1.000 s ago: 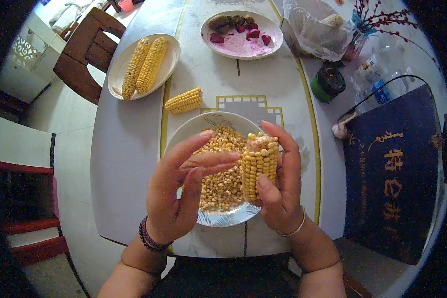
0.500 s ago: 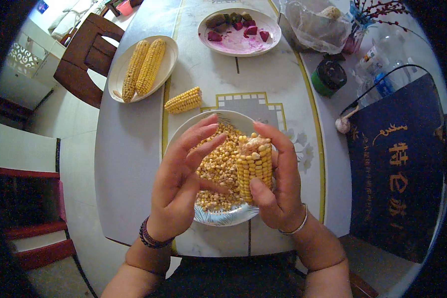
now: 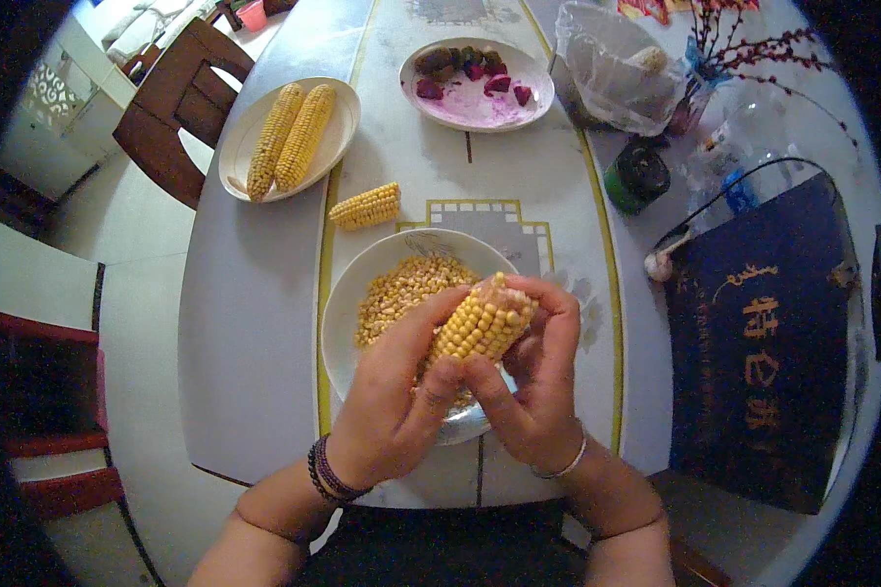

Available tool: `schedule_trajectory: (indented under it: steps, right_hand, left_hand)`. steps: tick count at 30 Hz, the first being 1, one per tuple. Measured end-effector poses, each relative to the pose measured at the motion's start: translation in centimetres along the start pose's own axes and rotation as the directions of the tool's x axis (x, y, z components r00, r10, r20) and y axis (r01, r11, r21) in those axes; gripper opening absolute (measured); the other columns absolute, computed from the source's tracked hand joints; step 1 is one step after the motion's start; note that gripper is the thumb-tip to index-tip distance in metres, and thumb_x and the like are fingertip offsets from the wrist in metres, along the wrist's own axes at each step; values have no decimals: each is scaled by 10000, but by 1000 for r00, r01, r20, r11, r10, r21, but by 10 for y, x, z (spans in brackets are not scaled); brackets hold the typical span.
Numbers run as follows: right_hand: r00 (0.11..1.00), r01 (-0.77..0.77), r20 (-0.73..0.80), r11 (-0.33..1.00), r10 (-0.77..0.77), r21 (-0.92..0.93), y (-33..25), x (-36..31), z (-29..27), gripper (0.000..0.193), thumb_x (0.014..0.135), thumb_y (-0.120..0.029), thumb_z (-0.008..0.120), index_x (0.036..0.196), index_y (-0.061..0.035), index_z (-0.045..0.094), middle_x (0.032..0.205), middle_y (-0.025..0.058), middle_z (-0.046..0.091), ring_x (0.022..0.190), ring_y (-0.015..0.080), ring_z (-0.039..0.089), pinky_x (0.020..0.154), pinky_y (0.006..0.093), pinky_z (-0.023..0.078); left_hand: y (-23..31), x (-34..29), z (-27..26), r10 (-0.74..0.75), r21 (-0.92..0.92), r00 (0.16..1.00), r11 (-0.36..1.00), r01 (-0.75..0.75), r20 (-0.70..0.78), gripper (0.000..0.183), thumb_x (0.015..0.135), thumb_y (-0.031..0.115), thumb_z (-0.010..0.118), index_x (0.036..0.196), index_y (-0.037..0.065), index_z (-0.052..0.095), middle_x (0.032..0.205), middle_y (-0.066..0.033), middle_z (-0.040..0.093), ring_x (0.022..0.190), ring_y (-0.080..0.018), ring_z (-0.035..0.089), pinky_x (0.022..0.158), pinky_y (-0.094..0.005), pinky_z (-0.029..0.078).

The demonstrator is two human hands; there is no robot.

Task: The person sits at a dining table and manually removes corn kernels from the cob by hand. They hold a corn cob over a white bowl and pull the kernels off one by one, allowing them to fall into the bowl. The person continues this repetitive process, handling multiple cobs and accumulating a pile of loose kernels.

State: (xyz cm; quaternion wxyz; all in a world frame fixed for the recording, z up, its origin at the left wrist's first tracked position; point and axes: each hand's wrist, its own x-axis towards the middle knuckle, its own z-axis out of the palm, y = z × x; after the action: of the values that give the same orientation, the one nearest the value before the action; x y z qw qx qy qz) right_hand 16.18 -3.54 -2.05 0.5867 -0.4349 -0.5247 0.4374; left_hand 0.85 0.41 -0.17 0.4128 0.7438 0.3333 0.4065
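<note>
Both my hands hold a piece of corn cob [image 3: 482,323] above a white bowl [image 3: 339,323] with a leaf pattern. The cob is tilted, its top end bare of kernels and the rest still covered in yellow rows. My left hand [image 3: 401,377] grips its left side, thumb on the near face. My right hand [image 3: 543,382] wraps its right side, thumb also pressed on the front. Loose corn kernels [image 3: 406,289] lie in the bowl, partly hidden by my hands. Just beyond the rim, another short piece of corn cob [image 3: 365,206] lies on the table.
Two whole corn cobs [image 3: 304,137] rest on a plate [image 3: 345,117] at the far left. An oval plate [image 3: 480,112] with dark red and brown pieces stands farther back. On the right are a plastic-lined bin [image 3: 617,78], a dark jar [image 3: 638,176], a garlic bulb [image 3: 659,264] and a dark blue box [image 3: 754,342].
My left hand has moved right from above the kernels and closed on the cob. The cob has gone from upright to tilted. The view has shifted slightly.
</note>
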Motion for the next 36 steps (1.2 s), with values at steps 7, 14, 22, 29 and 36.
schedule_trajectory:
  steps: [7,14,22,29,36]
  right_hand:
    - [997,-79,-27,944,75,-320,-14,10,-4,397,1006,-283,536,1234,24,429,1097,206,581,1072,270,592,951,375,473]
    - [951,287,279,705,-130,-649,-25,31,8,260,1001,-253,461,1030,-22,576,925,218,646,780,373,655,693,448,531]
    - [996,-66,12,846,85,-529,-23,34,23,303,1017,-215,401,924,-5,599,814,228,636,734,403,633,674,455,503]
    - [892,-427,13,852,451,-302,-8,36,14,402,1056,-291,360,976,25,597,849,193,635,818,325,621,745,406,494]
    - [928,372,279,667,-247,-646,-14,38,18,260,1000,-247,492,1094,-16,564,864,225,636,858,402,636,763,495,505]
  left_hand:
    - [-3,4,-19,-274,-113,949,959,259,-155,298,1018,195,469,1004,-53,633,835,-192,655,772,-275,653,707,-357,501]
    - [-6,3,-25,-380,-187,910,918,349,-168,271,989,138,504,839,-41,643,654,-144,602,583,-196,596,550,-332,456]
    - [-17,6,-24,295,409,934,892,-194,-202,124,878,113,584,813,18,629,625,-129,560,534,-308,568,499,-412,474]
    - [-19,11,-32,453,505,881,796,-334,-133,128,875,136,597,831,26,645,625,-92,551,512,-257,562,468,-376,461]
    - [-22,10,-30,-338,-191,896,937,292,-288,367,992,171,510,705,-38,606,549,-123,533,512,-125,518,472,-331,400]
